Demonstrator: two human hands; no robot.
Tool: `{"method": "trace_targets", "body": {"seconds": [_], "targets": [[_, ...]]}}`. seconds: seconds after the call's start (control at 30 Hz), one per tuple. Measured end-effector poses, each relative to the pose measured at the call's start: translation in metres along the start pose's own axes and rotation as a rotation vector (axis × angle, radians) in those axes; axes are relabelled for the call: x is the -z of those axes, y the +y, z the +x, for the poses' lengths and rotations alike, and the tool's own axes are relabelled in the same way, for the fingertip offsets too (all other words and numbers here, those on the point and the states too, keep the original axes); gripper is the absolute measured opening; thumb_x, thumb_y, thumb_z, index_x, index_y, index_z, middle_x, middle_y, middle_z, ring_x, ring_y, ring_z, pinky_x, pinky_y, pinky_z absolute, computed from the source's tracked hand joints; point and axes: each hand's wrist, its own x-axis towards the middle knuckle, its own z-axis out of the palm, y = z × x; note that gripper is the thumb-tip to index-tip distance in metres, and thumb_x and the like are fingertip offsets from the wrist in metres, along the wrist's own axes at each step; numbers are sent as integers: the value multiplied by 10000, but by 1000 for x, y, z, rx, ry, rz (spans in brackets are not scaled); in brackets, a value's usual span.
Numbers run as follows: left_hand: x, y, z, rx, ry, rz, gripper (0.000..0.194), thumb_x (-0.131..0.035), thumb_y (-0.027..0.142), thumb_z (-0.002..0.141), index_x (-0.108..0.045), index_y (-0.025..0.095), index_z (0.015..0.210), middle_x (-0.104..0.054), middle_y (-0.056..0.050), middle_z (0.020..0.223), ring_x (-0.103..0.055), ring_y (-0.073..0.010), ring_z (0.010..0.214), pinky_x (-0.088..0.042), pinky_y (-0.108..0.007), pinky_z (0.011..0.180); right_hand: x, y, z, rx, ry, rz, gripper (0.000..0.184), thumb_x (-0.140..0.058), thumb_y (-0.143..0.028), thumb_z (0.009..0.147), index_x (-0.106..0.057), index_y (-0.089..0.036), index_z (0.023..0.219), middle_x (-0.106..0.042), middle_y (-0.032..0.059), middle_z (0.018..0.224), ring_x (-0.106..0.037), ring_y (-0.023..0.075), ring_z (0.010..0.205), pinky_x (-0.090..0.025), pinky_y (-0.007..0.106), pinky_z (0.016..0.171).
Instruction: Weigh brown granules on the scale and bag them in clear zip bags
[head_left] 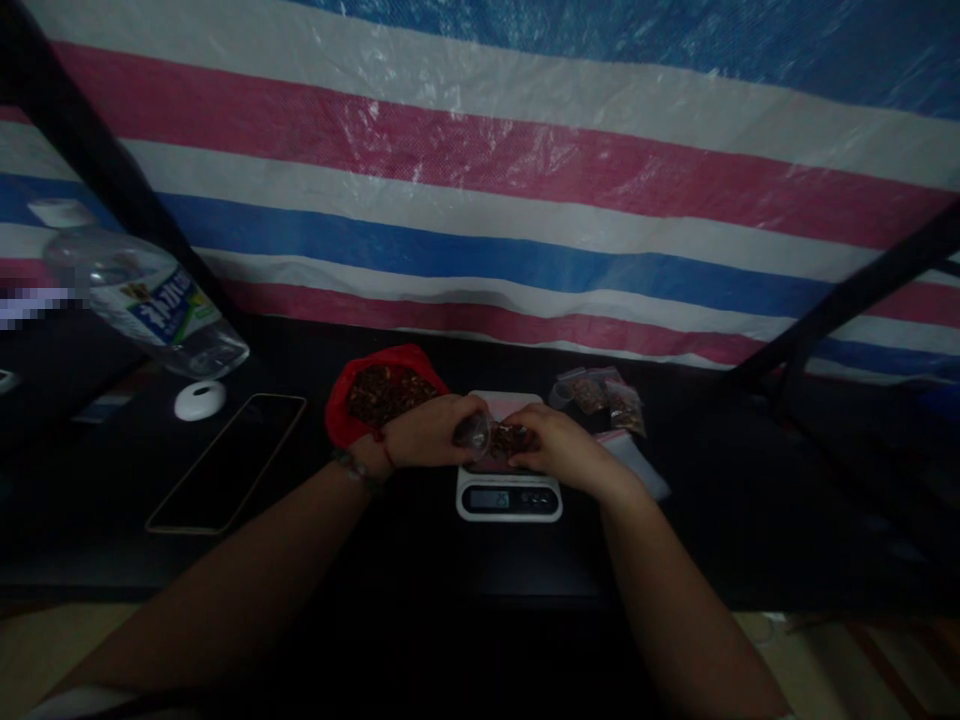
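My left hand is closed around a small clear plastic cup, which is tipped on its side towards the right. Facing it, my right hand pinches a small clear bag with dark brown dried bits in it. The cup's mouth is close to the bag's opening; whether they touch I cannot tell. Both hands are over a white digital scale with a lit display. Left of the scale, an open red plastic bag holds a heap of brown dried pieces.
Several filled zip bags lie right of the scale, near flat clear bags. On the left are a phone, a white rounded case and a large clear bottle. A striped plastic sheet hangs behind the black table.
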Motion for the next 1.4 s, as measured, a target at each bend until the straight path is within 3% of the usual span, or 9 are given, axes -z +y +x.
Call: {"method": "trace_targets", "body": {"seconds": [0.13, 0.3, 0.53, 0.73, 0.9, 1.17, 1.4], "targets": [[-5, 5, 5, 8, -11, 5, 233, -642, 276, 716, -586, 194, 926, -615, -23, 831, -600, -181, 754, -450, -278, 681, -2, 3, 2, 5, 35, -8, 357, -732, -97, 664, -670, -206, 998, -632, 48, 961, -599, 186, 892, -490, 322, 802], [-9, 7, 9, -29, -26, -28, 277, -614, 232, 725, -591, 196, 999, -635, -30, 883, -607, -189, 807, -456, -287, 720, -2, 5, 6, 0, 51, -42, 356, -729, -110, 679, -668, -188, 1021, -648, 64, 970, -603, 200, 900, -487, 350, 825], [-6, 1, 4, 8, 28, -96, 415, -654, 335, 746, -567, 175, 1118, -652, -46, 926, -622, -187, 790, -480, -284, 682, -4, 3, 9, 33, 31, -19, 368, -723, -122, 705, -656, -175, 1063, -655, 76, 1036, -601, 209, 969, -477, 355, 882], [-5, -8, 0, 24, 76, -102, 613, -655, 381, 752, -468, 148, 1287, -609, -103, 1192, -607, -229, 1032, -480, -334, 886, -3, -3, 13, 96, -49, -43, 271, -660, -106, 769, -677, -178, 1029, -648, 64, 985, -577, 183, 969, -456, 329, 905], [-10, -11, 0, 49, 63, -110, 752, -704, 463, 693, -439, 158, 1327, -587, -109, 1236, -589, -257, 1083, -467, -363, 933, -5, -5, 15, 98, -17, -102, 233, -584, -57, 795, -690, -173, 968, -659, 58, 950, -580, 178, 948, -453, 316, 887], [-13, -4, 4, 29, 54, -86, 583, -725, 385, 678, -547, 170, 1190, -659, -65, 1051, -636, -227, 935, -487, -326, 844, -8, -2, 17, 65, 22, -133, 224, -598, -62, 779, -705, -186, 933, -695, 53, 928, -615, 182, 909, -465, 316, 853], [-18, 0, 8, 40, 115, -104, 426, -668, 347, 730, -583, 185, 1115, -660, -60, 1039, -630, -220, 934, -488, -331, 824, 3, 0, 14, 44, 183, -2, 189, -614, -76, 778, -710, -185, 899, -693, 48, 890, -632, 159, 844, -483, 290, 790]]}}
